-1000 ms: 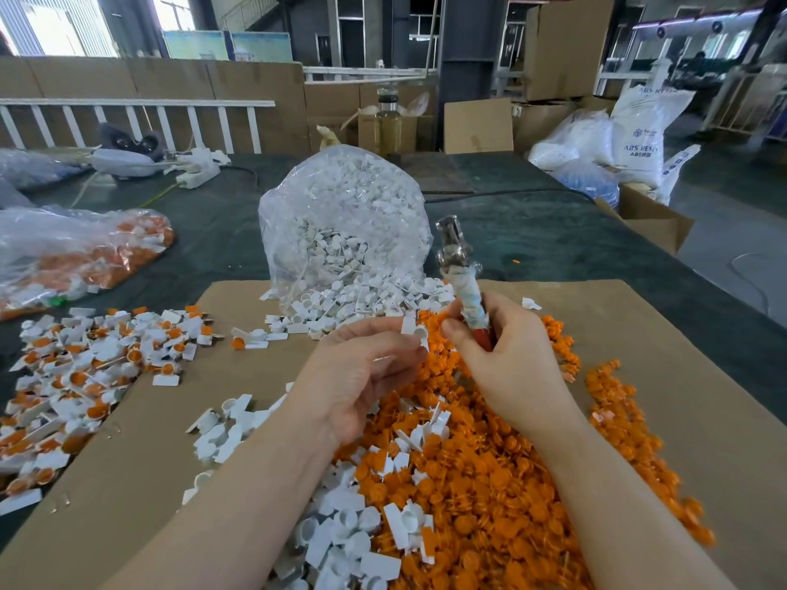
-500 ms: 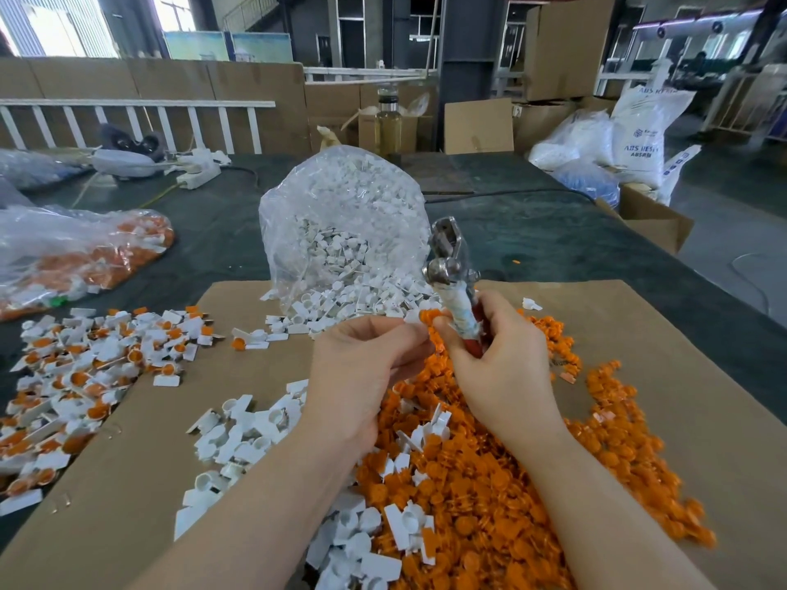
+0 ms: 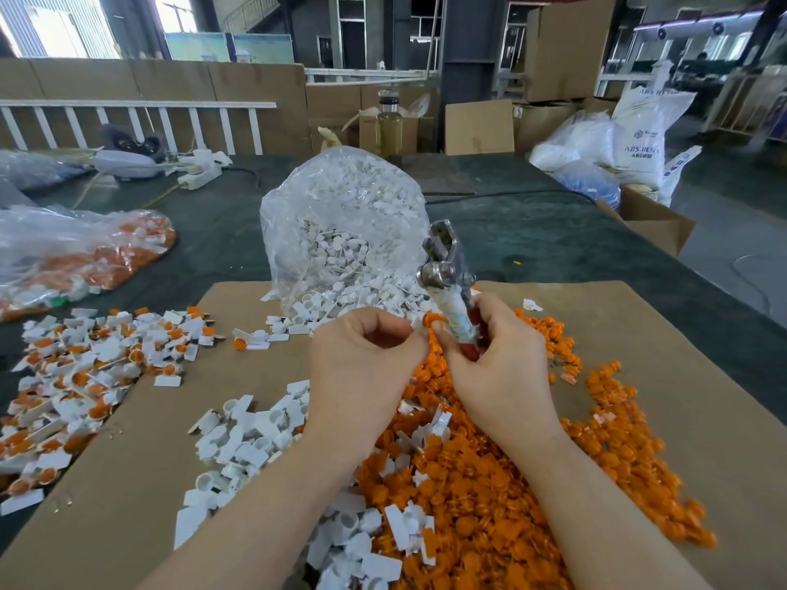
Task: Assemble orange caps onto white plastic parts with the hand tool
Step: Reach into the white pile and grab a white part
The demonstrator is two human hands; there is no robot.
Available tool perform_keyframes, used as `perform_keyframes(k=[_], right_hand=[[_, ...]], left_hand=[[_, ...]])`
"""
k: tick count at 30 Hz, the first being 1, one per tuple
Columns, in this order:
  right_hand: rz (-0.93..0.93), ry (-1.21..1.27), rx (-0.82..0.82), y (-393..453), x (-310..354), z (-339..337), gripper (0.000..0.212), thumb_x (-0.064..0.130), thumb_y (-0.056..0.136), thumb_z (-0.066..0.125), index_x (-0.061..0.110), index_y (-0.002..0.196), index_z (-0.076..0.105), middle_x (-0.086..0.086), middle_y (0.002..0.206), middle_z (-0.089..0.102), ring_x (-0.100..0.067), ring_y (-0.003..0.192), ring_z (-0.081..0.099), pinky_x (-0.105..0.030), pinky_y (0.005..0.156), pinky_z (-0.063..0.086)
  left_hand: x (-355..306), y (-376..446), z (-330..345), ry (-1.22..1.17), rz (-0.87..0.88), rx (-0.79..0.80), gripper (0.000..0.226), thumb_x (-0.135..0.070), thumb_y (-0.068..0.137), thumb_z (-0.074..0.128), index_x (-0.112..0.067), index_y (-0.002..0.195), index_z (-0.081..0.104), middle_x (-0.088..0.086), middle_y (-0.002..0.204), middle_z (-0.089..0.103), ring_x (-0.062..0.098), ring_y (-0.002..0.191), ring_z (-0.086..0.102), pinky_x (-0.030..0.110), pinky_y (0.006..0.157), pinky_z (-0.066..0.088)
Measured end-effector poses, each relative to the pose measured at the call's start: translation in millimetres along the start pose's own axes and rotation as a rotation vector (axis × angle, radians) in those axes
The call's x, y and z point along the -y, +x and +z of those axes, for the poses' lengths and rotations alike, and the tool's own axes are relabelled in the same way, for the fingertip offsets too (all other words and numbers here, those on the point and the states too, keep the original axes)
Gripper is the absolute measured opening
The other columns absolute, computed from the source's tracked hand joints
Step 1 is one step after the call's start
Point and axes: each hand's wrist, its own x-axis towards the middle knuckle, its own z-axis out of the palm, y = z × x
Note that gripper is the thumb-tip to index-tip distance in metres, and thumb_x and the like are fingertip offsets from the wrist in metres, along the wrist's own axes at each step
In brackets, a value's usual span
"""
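The right hand (image 3: 502,376) is gripping the hand tool (image 3: 451,287) by its wrapped handles with the shiny metal head pointing up, and the left hand (image 3: 366,368) is pinching a small white plastic part (image 3: 419,323) right beside an orange cap (image 3: 432,319) at the right fingertips. These bits are looking tiny, light, hard and a little slippery, so pinching them by their edges with the fingertips is probably working best. The hands are hovering close together over the big pile of orange caps (image 3: 489,483) on the cardboard sheet (image 3: 127,483) covering the table (image 3: 553,244).
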Motion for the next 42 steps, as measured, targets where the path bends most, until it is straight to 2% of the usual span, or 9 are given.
perform_keyframes(k=[9,14,18,21,24,28,35,40,42], right_hand=[[0.015,0.017,0.047,1,1,0,0.018,0.013,0.084,0.073,0.021,0.082,0.057,0.016,0.063,0.053,-0.005,0.062,0.055,-0.014,0.051,0.038],[0.052,0.021,0.156,4,0,-2,0.013,0.015,0.086,0.071,0.021,0.094,0.062,0.019,0.068,0.056,0.005,0.067,0.057,-0.007,0.055,0.039],[0.06,0.014,0.233,6,-1,-4,0.011,0.018,0.088,0.067,0.019,0.099,0.064,0.018,0.069,0.055,0.008,0.067,0.055,-0.007,0.056,0.038],[0.094,0.08,0.339,10,-4,-14,0.01,0.024,0.089,0.066,0.019,0.098,0.065,0.014,0.068,0.057,0.0,0.062,0.055,-0.014,0.055,0.039],[0.186,0.154,0.499,15,-11,-29,0.007,0.022,0.089,0.067,0.023,0.096,0.065,0.002,0.082,0.065,-0.013,0.071,0.061,-0.037,0.068,0.051],[0.222,0.153,0.677,17,-17,-37,0.01,0.022,0.088,0.069,0.025,0.097,0.065,-0.002,0.089,0.065,-0.015,0.082,0.061,-0.039,0.078,0.048],[0.253,0.212,0.805,16,-20,-41,0.017,0.021,0.089,0.068,0.031,0.102,0.062,0.025,0.089,0.066,0.003,0.084,0.061,-0.009,0.069,0.044],[0.202,0.201,0.825,15,-14,-40,0.011,0.029,0.085,0.065,0.032,0.094,0.062,0.017,0.083,0.065,-0.002,0.077,0.06,-0.022,0.072,0.046],[0.185,0.154,0.805,14,-13,-37,0.011,0.019,0.09,0.064,0.03,0.091,0.062,0.0,0.087,0.067,-0.024,0.08,0.061,-0.043,0.076,0.049]], left_hand=[[1,2,0,0.021,-0.007,0.008,0.013,-0.015,0.075,0.08,-0.02,0.066,0.072,-0.004,0.062,0.07,0.004,0.053,0.061,0.014,0.051,0.05],[3,4,1,0.028,-0.04,0.006,0.012,-0.022,0.075,0.081,-0.02,0.071,0.07,-0.002,0.066,0.07,0.01,0.061,0.065,0.023,0.058,0.055],[4,6,-1,0.062,-0.058,0.019,0.016,-0.031,0.079,0.079,-0.02,0.074,0.068,-0.001,0.068,0.073,0.02,0.072,0.071,0.041,0.074,0.06],[5,8,-2,0.07,-0.039,0.014,0.013,-0.028,0.084,0.077,-0.022,0.078,0.066,0.0,0.072,0.073,0.018,0.073,0.071,0.036,0.073,0.059],[5,8,-3,0.042,-0.017,0.004,0.01,-0.024,0.085,0.075,-0.021,0.08,0.066,-0.001,0.072,0.073,0.014,0.072,0.071,0.029,0.071,0.058],[4,8,-3,-0.037,-0.018,0.007,0.008,-0.019,0.088,0.072,-0.018,0.082,0.066,-0.003,0.072,0.074,0.005,0.069,0.072,0.019,0.067,0.055],[5,10,-4,-0.128,0.001,-0.002,0.006,-0.015,0.088,0.072,-0.013,0.086,0.067,0.003,0.074,0.073,0.008,0.07,0.072,0.014,0.062,0.053],[4,10,-6,-0.199,0.004,0.019,0.007,-0.009,0.088,0.07,-0.004,0.09,0.066,0.013,0.079,0.072,0.005,0.066,0.069,0.011,0.062,0.052],[4,11,-6,-0.218,-0.007,0.027,0.007,-0.008,0.088,0.069,-0.002,0.09,0.065,0.012,0.077,0.07,0.006,0.066,0.069,0.014,0.065,0.053]])
